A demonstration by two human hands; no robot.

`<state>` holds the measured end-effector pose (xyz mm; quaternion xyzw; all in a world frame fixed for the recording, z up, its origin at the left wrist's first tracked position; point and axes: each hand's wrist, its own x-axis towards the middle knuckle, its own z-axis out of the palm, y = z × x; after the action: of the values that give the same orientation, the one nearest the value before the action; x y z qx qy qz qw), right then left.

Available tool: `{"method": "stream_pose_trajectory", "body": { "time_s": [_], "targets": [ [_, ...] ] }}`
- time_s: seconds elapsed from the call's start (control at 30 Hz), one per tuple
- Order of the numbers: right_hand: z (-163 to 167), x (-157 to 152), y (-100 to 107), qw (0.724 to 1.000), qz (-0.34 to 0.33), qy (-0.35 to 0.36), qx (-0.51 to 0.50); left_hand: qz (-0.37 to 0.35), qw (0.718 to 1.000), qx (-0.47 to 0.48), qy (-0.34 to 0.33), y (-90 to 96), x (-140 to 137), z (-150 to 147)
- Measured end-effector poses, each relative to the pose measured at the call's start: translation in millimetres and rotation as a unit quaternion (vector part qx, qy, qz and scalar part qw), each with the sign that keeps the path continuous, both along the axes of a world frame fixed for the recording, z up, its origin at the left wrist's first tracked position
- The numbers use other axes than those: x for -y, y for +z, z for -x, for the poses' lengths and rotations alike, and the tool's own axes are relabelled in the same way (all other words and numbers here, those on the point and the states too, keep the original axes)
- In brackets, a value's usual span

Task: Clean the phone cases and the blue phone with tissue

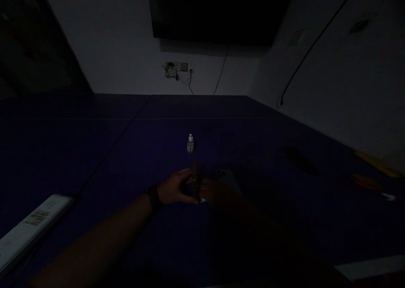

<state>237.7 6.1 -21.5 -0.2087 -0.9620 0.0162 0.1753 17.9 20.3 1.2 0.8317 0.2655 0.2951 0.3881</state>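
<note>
The light is very dim. My left hand (174, 187), with a dark band at the wrist, curls its thumb and fingers around a thin, brownish upright object (195, 174) seen edge-on. Its exact kind is too dark to make out. Close against the other side is my right hand (210, 191), its fingers bent in; what they grip is hidden in shadow. Just below the two hands shows a small white thing (202, 200). A phone (228, 176) lies partly behind my right hand. Farther off stands a small clear bottle (190, 146) with a white neck and narrow tip.
A white power strip (34, 224) lies on the dark blue surface (126, 165) at left. To the right are a dark flat object (300, 160), an orange-brown item (366, 181) and a yellow one (378, 163). Wall sockets (177, 67) sit below a large screen (215, 14).
</note>
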Motion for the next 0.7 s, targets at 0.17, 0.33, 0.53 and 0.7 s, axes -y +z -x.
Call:
{"method": "stream_pose_trajectory", "body": {
  "time_s": [0.17,0.33,0.53,0.7],
  "targets": [
    [-14,2,4,0.997,0.029,0.051,-0.044,-0.017,0.999,-0.016,0.028,1.1,3,-1],
    [-39,-5,15,0.962,0.040,-0.119,-0.242,-0.067,0.979,-0.036,0.186,12.6,16,-3],
    [-40,-9,20,0.905,0.111,-0.237,-0.334,-0.088,0.902,-0.313,0.284,33.9,37,-17],
    [-34,-9,18,0.886,0.160,-0.264,-0.345,-0.086,0.859,-0.408,0.295,37.4,43,-26]
  ]
}}
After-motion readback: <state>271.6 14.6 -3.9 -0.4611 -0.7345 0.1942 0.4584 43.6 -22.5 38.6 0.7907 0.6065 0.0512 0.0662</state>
